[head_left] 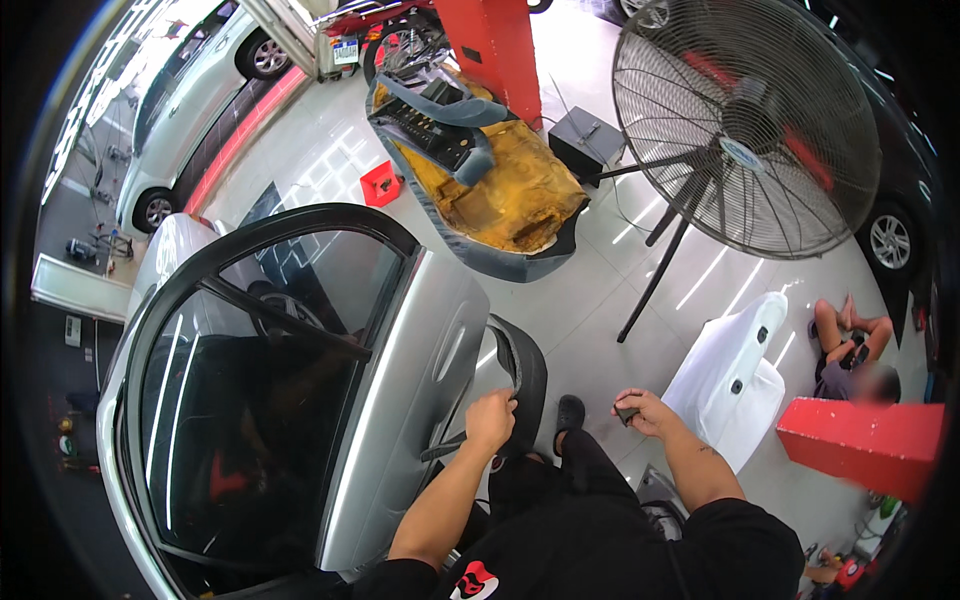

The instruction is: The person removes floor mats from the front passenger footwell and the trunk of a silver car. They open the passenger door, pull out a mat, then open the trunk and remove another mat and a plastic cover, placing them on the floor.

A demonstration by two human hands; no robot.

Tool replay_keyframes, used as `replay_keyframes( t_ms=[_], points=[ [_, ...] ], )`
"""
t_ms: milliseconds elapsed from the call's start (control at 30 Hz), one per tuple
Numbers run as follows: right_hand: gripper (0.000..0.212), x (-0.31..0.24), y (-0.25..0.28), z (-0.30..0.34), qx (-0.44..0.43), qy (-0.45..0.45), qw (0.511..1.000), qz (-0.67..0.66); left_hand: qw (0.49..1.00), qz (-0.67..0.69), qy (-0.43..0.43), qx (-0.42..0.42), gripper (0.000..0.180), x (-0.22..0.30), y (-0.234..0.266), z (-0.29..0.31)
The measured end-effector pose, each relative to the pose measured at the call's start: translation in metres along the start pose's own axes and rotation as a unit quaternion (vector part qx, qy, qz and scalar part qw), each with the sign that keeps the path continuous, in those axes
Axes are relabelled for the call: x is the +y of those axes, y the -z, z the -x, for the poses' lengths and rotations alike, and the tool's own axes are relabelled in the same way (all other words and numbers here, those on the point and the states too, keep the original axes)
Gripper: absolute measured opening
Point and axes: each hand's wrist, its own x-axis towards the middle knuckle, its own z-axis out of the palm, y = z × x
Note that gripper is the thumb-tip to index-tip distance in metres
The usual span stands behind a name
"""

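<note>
My left hand (491,419) is closed at the edge of a dark grey, curved trim panel (532,375) beside the silver car door (425,340). The panel's upper part bulges out past the door's edge, and its lower part is hidden behind my hand and arm. In my right hand (650,413) a small dark piece (627,413) is pinched between thumb and fingers; it is too small to name. That hand is held apart from the door, over the floor. The door's window glass (250,430) is in its black frame.
A big black fan (745,130) on a tripod stands far right. A removed seat part (515,190) with yellow foam lies ahead, near a red tray (380,184) and red post (495,60). A white-covered piece (725,375) stands right; a person (850,350) sits beyond.
</note>
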Motion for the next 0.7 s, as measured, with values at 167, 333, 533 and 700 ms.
replay_keyframes(
  t_ms=[167, 333, 533, 700],
  points=[
    [0.017, -0.035, -0.026, -0.017, -0.034, 0.024, 0.999, 0.005, 0.997, -0.004, 0.072, -0.008, 0.021, -0.002, -0.002, -0.063],
    [0.015, -0.052, -0.042, -0.003, -0.029, 0.046, 0.998, -0.010, 0.991, 0.038, 0.128, -0.015, 0.025, 0.001, -0.009, -0.131],
    [0.013, -0.073, -0.047, 0.010, -0.032, 0.037, 0.998, -0.043, 0.978, 0.055, 0.201, -0.024, 0.030, 0.007, -0.009, -0.196],
    [0.014, -0.105, -0.049, -0.011, -0.032, 0.027, 0.997, -0.060, 0.969, 0.031, 0.244, -0.028, 0.033, 0.006, -0.001, -0.238]
  ],
)
